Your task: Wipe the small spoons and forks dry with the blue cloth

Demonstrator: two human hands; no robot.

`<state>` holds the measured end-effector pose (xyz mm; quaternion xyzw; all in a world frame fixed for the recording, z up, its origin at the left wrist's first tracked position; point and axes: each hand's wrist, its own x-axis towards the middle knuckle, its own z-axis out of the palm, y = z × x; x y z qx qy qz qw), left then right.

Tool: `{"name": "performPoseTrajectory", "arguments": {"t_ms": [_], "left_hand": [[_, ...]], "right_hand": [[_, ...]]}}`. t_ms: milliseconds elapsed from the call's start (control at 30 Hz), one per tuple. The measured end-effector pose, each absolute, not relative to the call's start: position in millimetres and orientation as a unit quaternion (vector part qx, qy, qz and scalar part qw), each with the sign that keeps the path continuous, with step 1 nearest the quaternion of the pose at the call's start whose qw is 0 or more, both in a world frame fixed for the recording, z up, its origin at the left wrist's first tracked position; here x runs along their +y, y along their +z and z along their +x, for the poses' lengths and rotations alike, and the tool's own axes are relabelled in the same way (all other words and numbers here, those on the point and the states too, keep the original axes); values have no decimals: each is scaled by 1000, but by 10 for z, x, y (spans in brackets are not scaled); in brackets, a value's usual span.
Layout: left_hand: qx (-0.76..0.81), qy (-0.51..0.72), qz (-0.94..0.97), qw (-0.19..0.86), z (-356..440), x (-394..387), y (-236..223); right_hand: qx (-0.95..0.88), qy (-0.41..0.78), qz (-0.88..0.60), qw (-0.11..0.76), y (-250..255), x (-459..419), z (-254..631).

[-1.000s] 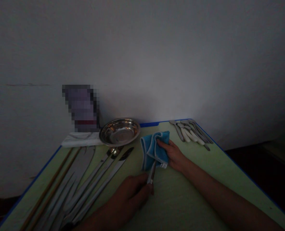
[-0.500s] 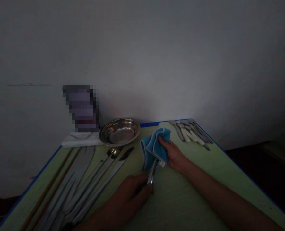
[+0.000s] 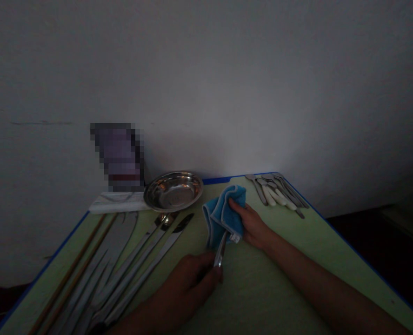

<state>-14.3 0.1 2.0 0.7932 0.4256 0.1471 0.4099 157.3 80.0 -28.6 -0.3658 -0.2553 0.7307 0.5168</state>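
My left hand (image 3: 196,281) is closed on a shiny metal piece of cutlery (image 3: 221,251), gripping it at its near end. The far end disappears under a blue cloth (image 3: 223,209) with a pale edge and a white tag, so its kind is hidden. My right hand (image 3: 253,225) is closed on that cloth, thumb on top, folding it around the cutlery. Both hands are over the middle of a pale green table (image 3: 262,288). Left of them lie long metal utensils, among them a table knife (image 3: 168,244).
A shiny steel bowl (image 3: 173,191) stands at the back. Spoons and other cutlery, some with white handles (image 3: 279,195), lie at the back right. Chopsticks (image 3: 74,270) lie on the left. A blurred-out upright object (image 3: 119,156) stands on a white folded-looking item (image 3: 117,202) by the wall.
The cloth and my right hand have shifted very slightly to the left. Both hands keep their holds, and the other things lie where they were.
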Motion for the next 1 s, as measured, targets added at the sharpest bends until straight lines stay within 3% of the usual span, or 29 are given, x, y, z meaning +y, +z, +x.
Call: {"name": "performPoseTrajectory", "arguments": {"t_ms": [1000], "left_hand": [[443,116,809,369,-114,-36,101]], "right_hand": [[-270,718,-401,502,-259,771,1553]]}}
